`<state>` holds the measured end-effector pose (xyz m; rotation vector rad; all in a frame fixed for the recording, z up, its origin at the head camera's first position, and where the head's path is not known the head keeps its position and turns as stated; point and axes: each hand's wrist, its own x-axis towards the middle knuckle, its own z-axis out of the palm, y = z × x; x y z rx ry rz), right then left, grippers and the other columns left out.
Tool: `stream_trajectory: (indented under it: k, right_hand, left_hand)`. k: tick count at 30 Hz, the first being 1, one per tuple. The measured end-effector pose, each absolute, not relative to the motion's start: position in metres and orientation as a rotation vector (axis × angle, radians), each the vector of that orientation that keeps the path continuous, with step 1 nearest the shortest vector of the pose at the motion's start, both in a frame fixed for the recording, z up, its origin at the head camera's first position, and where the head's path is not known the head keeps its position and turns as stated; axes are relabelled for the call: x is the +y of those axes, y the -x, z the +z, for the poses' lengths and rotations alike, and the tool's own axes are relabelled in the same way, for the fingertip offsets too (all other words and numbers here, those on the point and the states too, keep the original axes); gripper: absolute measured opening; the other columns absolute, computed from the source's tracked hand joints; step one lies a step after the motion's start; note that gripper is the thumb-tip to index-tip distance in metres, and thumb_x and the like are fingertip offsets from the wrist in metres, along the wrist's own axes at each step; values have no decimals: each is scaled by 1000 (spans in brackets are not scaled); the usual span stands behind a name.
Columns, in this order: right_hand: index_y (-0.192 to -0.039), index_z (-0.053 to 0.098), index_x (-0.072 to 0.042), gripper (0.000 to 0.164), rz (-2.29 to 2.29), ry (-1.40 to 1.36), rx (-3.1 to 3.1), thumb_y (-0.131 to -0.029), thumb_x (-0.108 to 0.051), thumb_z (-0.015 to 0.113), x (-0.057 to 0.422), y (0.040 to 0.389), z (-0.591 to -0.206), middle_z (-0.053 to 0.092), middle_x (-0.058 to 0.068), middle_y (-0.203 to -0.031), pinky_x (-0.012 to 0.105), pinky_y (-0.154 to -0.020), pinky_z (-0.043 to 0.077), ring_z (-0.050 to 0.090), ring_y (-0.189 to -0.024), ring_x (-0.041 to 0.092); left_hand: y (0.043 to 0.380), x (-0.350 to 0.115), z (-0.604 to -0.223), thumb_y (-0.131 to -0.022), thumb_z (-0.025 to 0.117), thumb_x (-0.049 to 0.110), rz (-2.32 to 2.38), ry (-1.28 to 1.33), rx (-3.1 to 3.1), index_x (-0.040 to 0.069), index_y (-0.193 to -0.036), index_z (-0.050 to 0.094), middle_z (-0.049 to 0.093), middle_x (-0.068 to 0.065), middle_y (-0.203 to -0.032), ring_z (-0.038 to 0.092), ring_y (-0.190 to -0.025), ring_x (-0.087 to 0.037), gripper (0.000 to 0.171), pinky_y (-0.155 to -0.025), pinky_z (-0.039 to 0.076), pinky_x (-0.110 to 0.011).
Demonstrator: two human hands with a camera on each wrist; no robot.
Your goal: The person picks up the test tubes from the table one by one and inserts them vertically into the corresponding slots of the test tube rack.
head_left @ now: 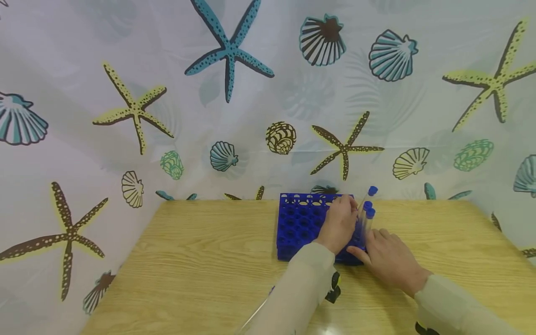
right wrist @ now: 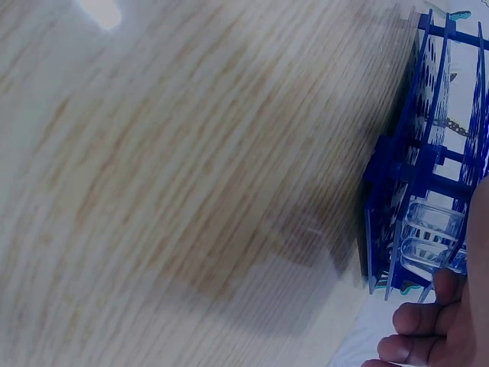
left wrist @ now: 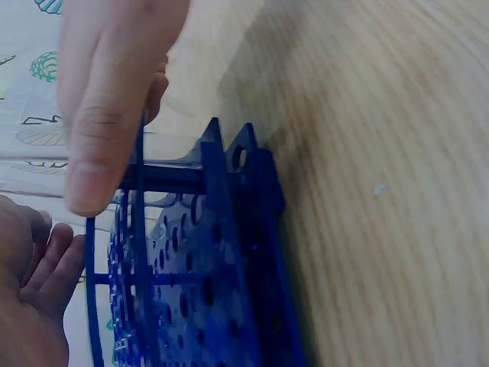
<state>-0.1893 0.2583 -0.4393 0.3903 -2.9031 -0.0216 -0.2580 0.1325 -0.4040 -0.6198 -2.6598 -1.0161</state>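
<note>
A blue test tube rack (head_left: 299, 228) stands on the table, with clear blue-capped test tubes (head_left: 368, 222) in its right end. My left hand (head_left: 339, 223) reaches over the rack, and its fingertips pinch a tilted test tube (head_left: 366, 200) near the upper right corner. In the left wrist view, that hand's fingers (left wrist: 57, 267) curl beside the tubes. My right hand (head_left: 391, 258) grips the rack's right end, its thumb laid across the front. Rounded tube bottoms (right wrist: 432, 237) show inside the rack in the right wrist view, right by this hand's curled fingers (right wrist: 420, 317).
Another clear tube (head_left: 255, 316) lies on the wooden table (head_left: 201, 260), partly hidden under my left sleeve (head_left: 299, 284). A curtain (head_left: 184, 28) printed with starfish and shells hangs behind the rack and along both sides.
</note>
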Motion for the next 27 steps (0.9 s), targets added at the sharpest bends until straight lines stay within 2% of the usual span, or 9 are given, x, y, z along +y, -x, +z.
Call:
stream_trajectory:
  k: [8, 11, 15, 19, 23, 27]
  right_hand:
    - [-100, 56, 3, 69, -32, -410, -2887, -88, -61, 33, 259, 191, -440, 52, 5, -73, 42, -63, 44, 52, -70, 22]
    - [-101, 56, 4, 69, -29, -411, -2885, -88, -60, 34, 260, 191, -440, 53, 6, -75, 43, -64, 44, 53, -72, 23]
    - [-109, 52, 6, 70, -18, -420, -2865, -88, -59, 35, 259, 190, -440, 57, 9, -81, 45, -66, 45, 55, -77, 27]
    - [-119, 46, 8, 74, -5, -427, -2859, -88, -59, 35, 258, 190, -442, 60, 12, -88, 47, -69, 45, 57, -83, 30]
    - [-121, 45, 9, 76, -3, -413, -2877, -88, -59, 34, 258, 190, -442, 60, 13, -88, 47, -71, 45, 57, -84, 30]
    - [-124, 42, 9, 80, -7, -399, -2900, -88, -61, 31, 260, 189, -441, 60, 12, -88, 46, -71, 45, 56, -84, 29]
  left_hand:
    - [262, 133, -406, -90, 54, 17, -1039, 603, -2621, 17, -96, 50, 52, 5, -88, 53, -76, -5, 7, -65, 45, -14]
    - [263, 133, -406, -89, 55, 15, -1050, 678, -2634, 17, -103, 52, 54, 5, -93, 54, -81, -4, 15, -69, 45, -13]
    - [263, 134, -406, -89, 55, 13, -1013, 804, -2642, 17, -112, 53, 59, 6, -100, 56, -91, -3, 24, -77, 45, -13]
    - [262, 134, -406, -89, 55, 15, -1025, 772, -2646, 18, -106, 57, 60, 8, -98, 56, -91, -3, 17, -79, 45, -14]
    - [263, 134, -407, -88, 56, 20, -1065, 681, -2676, 20, -97, 55, 55, 10, -87, 53, -80, -3, 8, -70, 45, -14]
    - [263, 134, -407, -88, 56, 22, -1043, 643, -2705, 20, -93, 52, 51, 9, -81, 49, -73, -3, 7, -64, 43, -14]
